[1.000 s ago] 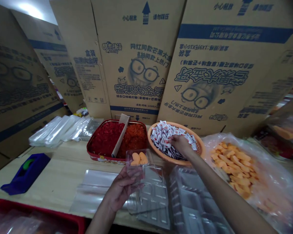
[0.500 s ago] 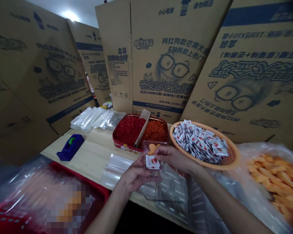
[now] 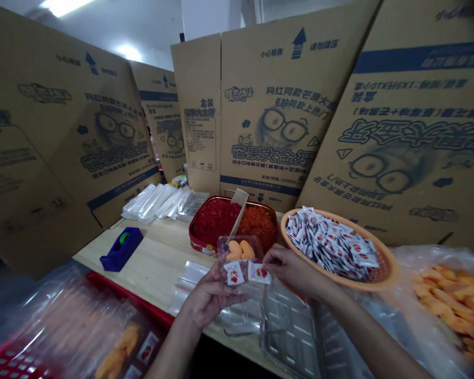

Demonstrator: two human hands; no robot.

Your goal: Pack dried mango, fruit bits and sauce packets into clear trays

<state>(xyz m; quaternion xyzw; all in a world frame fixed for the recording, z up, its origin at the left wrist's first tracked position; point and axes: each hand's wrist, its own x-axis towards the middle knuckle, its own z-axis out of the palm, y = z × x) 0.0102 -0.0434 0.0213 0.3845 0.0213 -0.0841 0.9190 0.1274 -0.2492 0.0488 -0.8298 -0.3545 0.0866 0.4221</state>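
Observation:
My left hand (image 3: pixel 210 297) grips a small clear plastic tray (image 3: pixel 254 243) over the table's front part. Two orange candy pieces (image 3: pixel 240 250) lie in the tray's far part. One white sachet with a red strawberry print (image 3: pixel 234 273) sits in the near part, by my left fingers. My right hand (image 3: pixel 286 266) pinches a second white sachet (image 3: pixel 259 272) at its right edge, over the tray's near right part. Whether this sachet rests on the tray I cannot tell. Below my hands are empty clear trays (image 3: pixel 290 337) on the table.
Behind stand a divided tin of red and orange bits (image 3: pixel 215 221) and an orange basket (image 3: pixel 389 271) of sachets. Orange candy (image 3: pixel 454 300) fills a bag at right. A blue tape dispenser (image 3: pixel 121 250), plastic sleeves (image 3: pixel 154 202) and a red crate (image 3: pixel 8 358) are at left. Cardboard boxes (image 3: pixel 276 131) wall the back.
The two sachets, overlapped before, are now side by side. My right hand has moved right with one, while the tray has shifted slightly left. The camera has tilted up a little.

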